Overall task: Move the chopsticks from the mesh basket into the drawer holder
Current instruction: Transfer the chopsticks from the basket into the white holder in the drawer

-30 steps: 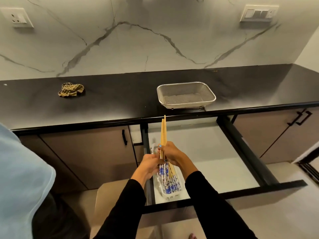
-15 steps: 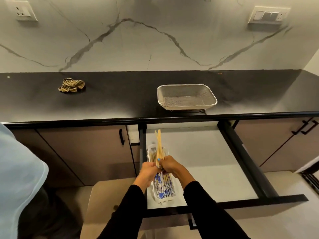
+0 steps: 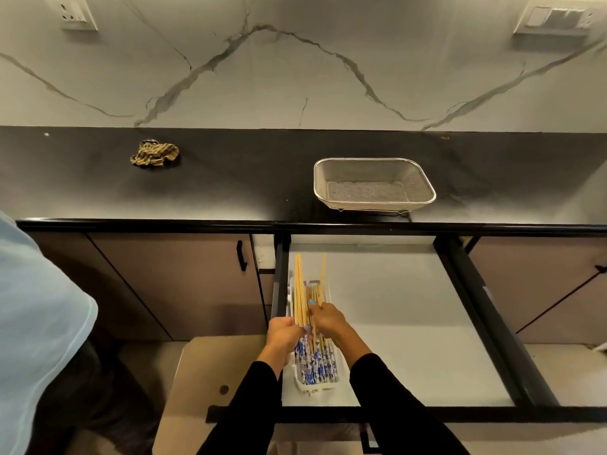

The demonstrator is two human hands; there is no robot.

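A bundle of wooden chopsticks (image 3: 299, 287) with blue-and-white patterned ends is held over the white drawer holder (image 3: 303, 384) at the left side of the open drawer (image 3: 394, 323). My left hand (image 3: 282, 331) grips most of the bundle. Beside it, my right hand (image 3: 326, 320) holds a few chopsticks splayed to the right. More chopsticks lie in the holder beneath both hands. On the black counter, the metal mesh basket (image 3: 374, 183) stands with nothing in it.
A crumpled striped cloth (image 3: 154, 153) lies on the counter at the left. The drawer's black frame (image 3: 492, 323) juts out on the right. A person in a light blue top (image 3: 36, 323) stands at the left edge. Closed cabinet doors flank the drawer.
Both hands have lowered the chopstick bundle toward the holder. The bundle has split, with a few sticks now fanned to the right.
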